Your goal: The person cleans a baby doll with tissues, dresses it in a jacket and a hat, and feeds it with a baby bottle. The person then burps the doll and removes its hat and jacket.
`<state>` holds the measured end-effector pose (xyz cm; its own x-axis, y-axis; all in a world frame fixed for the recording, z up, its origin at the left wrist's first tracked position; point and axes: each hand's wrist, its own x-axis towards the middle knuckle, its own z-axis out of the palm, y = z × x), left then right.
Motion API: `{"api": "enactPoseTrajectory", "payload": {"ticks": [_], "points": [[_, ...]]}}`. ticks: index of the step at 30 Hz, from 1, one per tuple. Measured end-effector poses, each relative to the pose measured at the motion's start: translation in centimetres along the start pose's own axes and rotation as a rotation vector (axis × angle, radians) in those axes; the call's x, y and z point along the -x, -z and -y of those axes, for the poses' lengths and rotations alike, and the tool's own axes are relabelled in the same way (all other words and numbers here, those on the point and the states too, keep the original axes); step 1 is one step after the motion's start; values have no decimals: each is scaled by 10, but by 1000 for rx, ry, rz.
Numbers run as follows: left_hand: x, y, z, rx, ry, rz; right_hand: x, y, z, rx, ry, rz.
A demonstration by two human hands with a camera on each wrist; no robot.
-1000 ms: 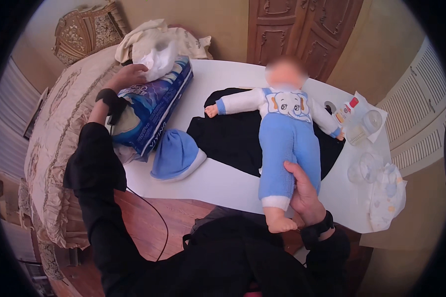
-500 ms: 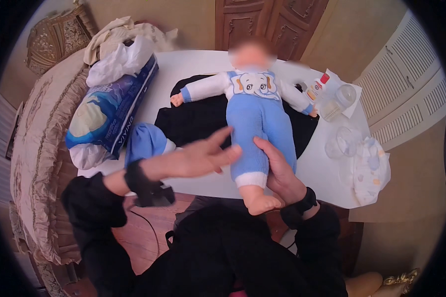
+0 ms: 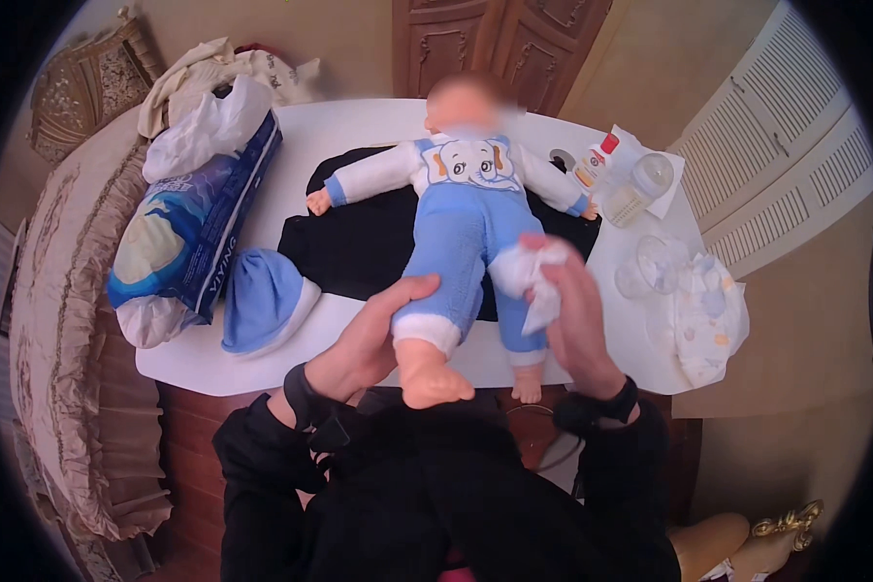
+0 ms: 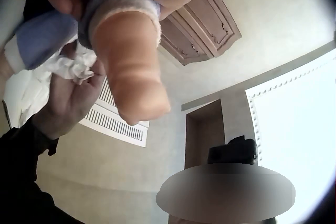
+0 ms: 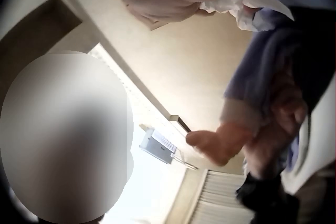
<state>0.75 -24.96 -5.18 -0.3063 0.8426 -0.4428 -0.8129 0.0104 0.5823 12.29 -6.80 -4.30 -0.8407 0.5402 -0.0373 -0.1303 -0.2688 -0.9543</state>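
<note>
A baby doll (image 3: pixel 451 233) in blue fleece trousers and a white top with an elephant face lies on its back over a black cloth (image 3: pixel 349 242). My left hand (image 3: pixel 364 339) grips its lower leg on the left side, thumb on top of the trouser leg and fingers beneath. The bare foot (image 4: pixel 131 82) sticks out below the cuff in the left wrist view. Crumpled in my right hand (image 3: pixel 584 320) is a white tissue (image 3: pixel 533 270), held over the doll's other leg. From the right wrist, the tissue (image 5: pixel 247 11) shows beyond the palm.
On the white table (image 3: pixel 189 364), a blue diaper pack (image 3: pixel 170 223) with a white bag (image 3: pixel 209 126) on it and a blue hat (image 3: pixel 262 296) lie left. A red-capped bottle (image 3: pixel 592 167), baby bottle (image 3: pixel 645 184), clear cup (image 3: pixel 645 267) and printed diaper (image 3: pixel 713 320) stand right.
My left hand has come from the white bag on the pack to the doll's leg. My right hand has let go of that leg, moved right, and now shows the tissue.
</note>
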Motion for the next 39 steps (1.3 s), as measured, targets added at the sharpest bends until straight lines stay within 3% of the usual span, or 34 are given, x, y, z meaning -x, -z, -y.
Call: {"api": "enactPoseTrajectory", "payload": {"ticks": [3,4,6,7,9,14,16,17,19,20,22,23,25,26,28,29,31,33,35,36,37,39], "points": [[-2,0,8,9,-15,83,-32,-16,11,472,430,60],[-3,-1,11,24,-44,99,-38,-23,11,475,434,59],[-1,-6,14,75,-86,112,-49,-37,11,717,578,711],[-3,-6,16,77,-91,116,-58,-42,9,722,581,714],[-7,-5,25,3,-124,69,-76,-45,-1,914,558,1018],[-7,-9,30,-40,-204,46,-140,-68,-16,1186,391,984],[-6,-13,30,-82,-212,14,-155,-84,-19,1618,457,1015],[-5,-13,29,-81,-216,15,-153,-90,-16,1620,461,1017],[-5,-11,25,-29,-207,-5,-148,-104,-4,1729,99,1126],[-4,-9,24,-23,-210,-7,-143,-107,-2,1732,100,1133],[-4,-6,21,24,-202,23,-129,-101,0,1435,52,1187],[-2,-7,21,27,-199,25,-118,-95,0,1436,48,1188],[1,-10,21,135,-187,5,-91,-79,-2,946,252,1012],[1,-7,22,135,-178,11,-73,-74,2,949,247,1003],[-1,-1,23,288,-146,62,-36,-67,13,749,454,816],[1,0,24,287,-135,65,-22,-59,8,751,448,806],[6,0,24,303,-165,79,-4,-44,-2,739,707,667],[4,0,18,315,-109,73,-2,-33,-14,796,698,571],[3,8,14,322,-34,24,-1,-24,-32,685,483,182],[6,6,10,324,-38,-37,0,-21,-37,648,319,105],[7,5,9,317,-28,-33,-1,-17,-45,647,319,93],[8,3,7,372,-56,-47,-3,-14,-68,474,-85,116]]}}
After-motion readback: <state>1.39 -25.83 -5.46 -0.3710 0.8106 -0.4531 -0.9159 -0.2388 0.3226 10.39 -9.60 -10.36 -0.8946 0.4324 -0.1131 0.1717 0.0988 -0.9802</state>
